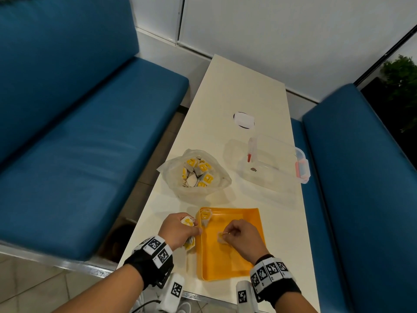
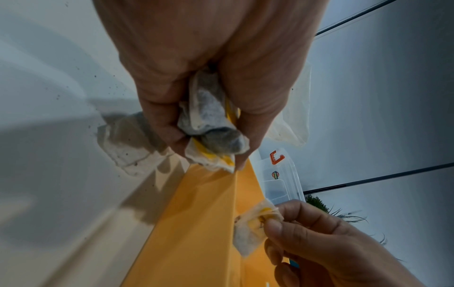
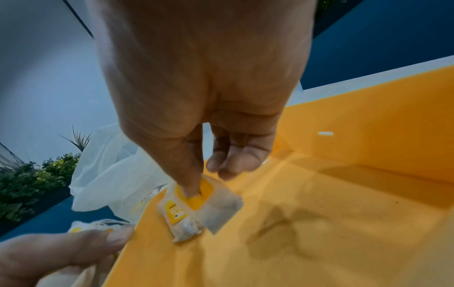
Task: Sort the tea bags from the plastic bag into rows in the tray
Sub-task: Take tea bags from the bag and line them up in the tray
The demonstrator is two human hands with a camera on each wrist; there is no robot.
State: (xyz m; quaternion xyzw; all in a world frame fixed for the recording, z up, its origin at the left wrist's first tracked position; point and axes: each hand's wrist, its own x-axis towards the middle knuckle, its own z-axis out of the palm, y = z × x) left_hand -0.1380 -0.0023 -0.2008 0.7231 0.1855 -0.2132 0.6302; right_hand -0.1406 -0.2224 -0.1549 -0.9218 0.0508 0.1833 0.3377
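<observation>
An orange tray (image 1: 248, 222) lies on the white table in front of me. My right hand (image 1: 239, 236) is over the tray and pinches a single tea bag (image 1: 220, 237) (image 3: 196, 209) (image 2: 253, 231) by its yellow tag, just above the tray floor (image 3: 319, 223). My left hand (image 1: 180, 229) hovers at the tray's left edge (image 2: 209, 203) and grips a bunch of tea bags (image 2: 211, 128) (image 1: 188, 221). One tea bag (image 1: 205, 216) lies in the tray's far left corner. The open plastic bag (image 1: 196, 175) with several more tea bags sits beyond the tray.
A clear lidded plastic box (image 1: 273, 163) with red clips stands at the right of the table, near its edge. A small white object (image 1: 244, 119) lies farther back. Blue benches (image 1: 90, 143) flank the table on both sides.
</observation>
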